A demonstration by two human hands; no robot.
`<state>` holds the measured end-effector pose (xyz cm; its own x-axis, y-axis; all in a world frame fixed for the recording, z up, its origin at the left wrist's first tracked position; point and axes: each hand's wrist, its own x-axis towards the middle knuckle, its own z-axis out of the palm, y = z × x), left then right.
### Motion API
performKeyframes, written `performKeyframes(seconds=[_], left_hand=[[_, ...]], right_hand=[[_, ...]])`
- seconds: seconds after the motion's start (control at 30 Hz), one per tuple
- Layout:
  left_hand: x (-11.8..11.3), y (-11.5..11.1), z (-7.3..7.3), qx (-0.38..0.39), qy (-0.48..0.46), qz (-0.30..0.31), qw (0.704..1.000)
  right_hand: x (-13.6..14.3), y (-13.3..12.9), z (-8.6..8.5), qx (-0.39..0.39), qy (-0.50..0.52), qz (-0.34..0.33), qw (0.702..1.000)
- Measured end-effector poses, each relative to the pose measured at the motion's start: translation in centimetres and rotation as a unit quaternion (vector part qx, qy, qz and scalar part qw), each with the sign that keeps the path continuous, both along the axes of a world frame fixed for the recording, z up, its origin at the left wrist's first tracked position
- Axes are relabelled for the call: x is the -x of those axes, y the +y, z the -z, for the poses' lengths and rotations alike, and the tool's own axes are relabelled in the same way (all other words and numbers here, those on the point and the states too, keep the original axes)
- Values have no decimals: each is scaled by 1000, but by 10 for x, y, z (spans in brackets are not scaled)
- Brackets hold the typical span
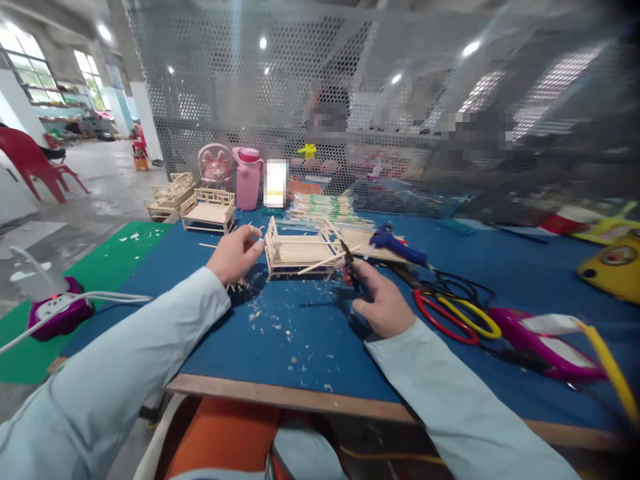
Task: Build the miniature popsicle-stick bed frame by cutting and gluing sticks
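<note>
- Set broadside at twelve o'clock on the blue table point(240, 360): a small wooden frame point(300, 253), upright on its legs, probably turned so as to put both ends within easy reach.
- Gripped in the right hand point(387, 303), at about one o'clock: dark pliers point(353, 263), aimed up and inward at the right end of the frame, presumably for a close approach without covering the work.
- Seen slanting across the front of the frame, up to the nose of the pliers: a loose stick point(317, 265) — impossible to tell whether caught in the bite or merely behind.
- Curled around the handles on the right: fingers pressed in, with the thumb bent lower down and a little apart.
- Poised at eleven o'clock, beside the left post: the left hand point(233, 257), perhaps there for steadying.
- Bent on the left: thumb and forefinger, tips close together with a narrow gap in view — impossible to tell about any contact with the frame or any scrap between.
- Laid at two o'clock, near the right hand: a blue glue gun point(400, 250), likely for a short reach; at three, scissors point(445, 317).
- Parked at eleven, beyond the left hand: similar frames point(207, 213), apparently out of the way.
</note>
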<state>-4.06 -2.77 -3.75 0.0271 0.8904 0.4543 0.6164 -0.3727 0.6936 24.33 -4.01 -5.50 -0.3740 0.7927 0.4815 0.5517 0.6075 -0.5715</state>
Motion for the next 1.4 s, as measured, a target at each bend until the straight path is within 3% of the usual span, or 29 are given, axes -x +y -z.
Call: performKeyframes(seconds=[0.07, 0.23, 0.33, 0.43, 0.5, 0.57, 0.63, 0.77, 0.83, 1.03, 1.4], left_hand=[[18, 8, -5, -45, 51, 10, 998], [46, 22, -6, -89, 24, -86, 992], [29, 13, 0, -101, -27, -69, 992], [-10, -15, 5, -92, -111, 17, 989], [-37, -36, 8, -65, -111, 79, 989], [-55, -50, 9, -41, -94, 94, 990], [-62, -53, 11, -35, -110, 72, 991], [-47, -36, 14, 6, -148, -47, 988], [-37, -27, 14, 25, -114, -73, 990], [-33, -25, 11, 109, 137, -74, 982], [-26, -16, 12, 108, 204, -143, 963]], right_hand=[[1, 0, -1, 4, 7, -2, 1000], [1, 2, 3, 1, 2, -3, 1000], [1, 2, 5, -6, -9, -1, 1000], [2, 0, 4, -25, -27, 0, 999], [2, -1, 3, -33, -37, -4, 999], [2, -1, 3, -32, -41, -4, 999], [2, 0, 3, -25, -43, -1, 999], [1, 0, 4, -19, -46, 0, 999], [2, 0, 4, -26, -43, 3, 999], [4, -2, 3, -39, -39, 0, 998], [11, -5, 1, -56, -83, -11, 995]])
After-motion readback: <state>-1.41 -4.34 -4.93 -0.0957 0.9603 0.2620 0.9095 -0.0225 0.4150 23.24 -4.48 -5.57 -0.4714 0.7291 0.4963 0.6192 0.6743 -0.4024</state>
